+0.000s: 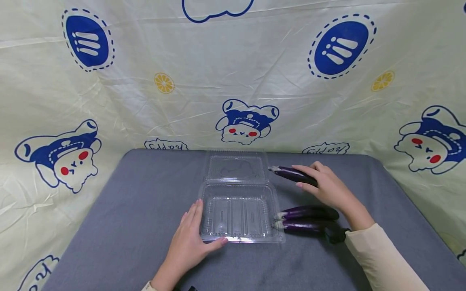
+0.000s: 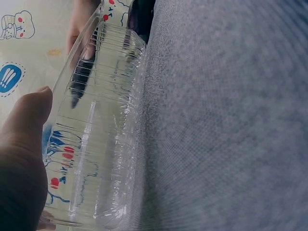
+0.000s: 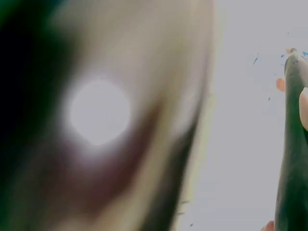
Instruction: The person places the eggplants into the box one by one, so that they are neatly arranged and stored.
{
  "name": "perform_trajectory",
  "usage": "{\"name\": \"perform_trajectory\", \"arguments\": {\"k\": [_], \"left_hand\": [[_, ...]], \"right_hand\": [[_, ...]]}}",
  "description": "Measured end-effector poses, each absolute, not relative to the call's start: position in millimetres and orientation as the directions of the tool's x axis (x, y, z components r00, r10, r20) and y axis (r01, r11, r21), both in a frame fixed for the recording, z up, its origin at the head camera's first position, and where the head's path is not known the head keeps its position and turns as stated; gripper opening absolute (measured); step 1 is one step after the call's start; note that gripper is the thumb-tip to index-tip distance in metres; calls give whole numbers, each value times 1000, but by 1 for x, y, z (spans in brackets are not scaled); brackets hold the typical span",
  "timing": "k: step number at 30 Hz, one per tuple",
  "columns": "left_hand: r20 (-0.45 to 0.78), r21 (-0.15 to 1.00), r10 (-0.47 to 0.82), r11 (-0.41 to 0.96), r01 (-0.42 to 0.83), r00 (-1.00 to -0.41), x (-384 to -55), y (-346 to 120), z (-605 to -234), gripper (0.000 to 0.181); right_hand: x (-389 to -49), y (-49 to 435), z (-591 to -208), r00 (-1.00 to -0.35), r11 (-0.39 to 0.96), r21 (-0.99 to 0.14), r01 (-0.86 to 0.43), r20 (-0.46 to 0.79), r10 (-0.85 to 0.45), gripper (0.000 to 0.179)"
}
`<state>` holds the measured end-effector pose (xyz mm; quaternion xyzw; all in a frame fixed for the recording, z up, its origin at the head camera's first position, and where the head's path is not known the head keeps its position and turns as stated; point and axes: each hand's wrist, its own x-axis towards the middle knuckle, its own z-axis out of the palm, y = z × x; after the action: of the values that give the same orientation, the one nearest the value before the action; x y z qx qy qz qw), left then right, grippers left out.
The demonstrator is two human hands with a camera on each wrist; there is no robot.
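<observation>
A clear plastic clamshell container (image 1: 238, 218) lies on the table with its lid (image 1: 236, 167) folded back behind it. My left hand (image 1: 189, 238) rests against its left side, fingers straight along the edge and thumb on the front rim. To the right of the lid, my right hand (image 1: 333, 188) grips a dark purple eggplant (image 1: 291, 174), its stem end pointing left. That eggplant (image 2: 81, 79) shows through the plastic in the left wrist view. Two more eggplants, one behind (image 1: 309, 211) and one in front (image 1: 303, 225), lie side by side with their stem ends at the container's right rim.
A grey cloth covers the table (image 1: 138, 210). Behind it hangs a pale printed curtain (image 1: 204, 101) with cartoon figures. A black wrist device (image 1: 335, 234) sits below the right forearm, close to the ends of the two lying eggplants.
</observation>
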<state>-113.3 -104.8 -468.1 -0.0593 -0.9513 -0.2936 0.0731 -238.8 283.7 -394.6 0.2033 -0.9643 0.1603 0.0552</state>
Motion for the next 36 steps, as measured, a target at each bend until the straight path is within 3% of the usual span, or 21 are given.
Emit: {"name": "perform_trajectory", "arguments": {"k": [19, 36], "left_hand": [[175, 610, 67, 776, 161, -982, -114, -106, -470, 125], [156, 806, 43, 572, 153, -987, -115, -107, -476, 125]], "right_hand": [[-236, 195, -389, -829, 781, -278, -558, 194, -524, 52], [-234, 151, -404, -779, 748, -218, -627, 164, -605, 52]]}}
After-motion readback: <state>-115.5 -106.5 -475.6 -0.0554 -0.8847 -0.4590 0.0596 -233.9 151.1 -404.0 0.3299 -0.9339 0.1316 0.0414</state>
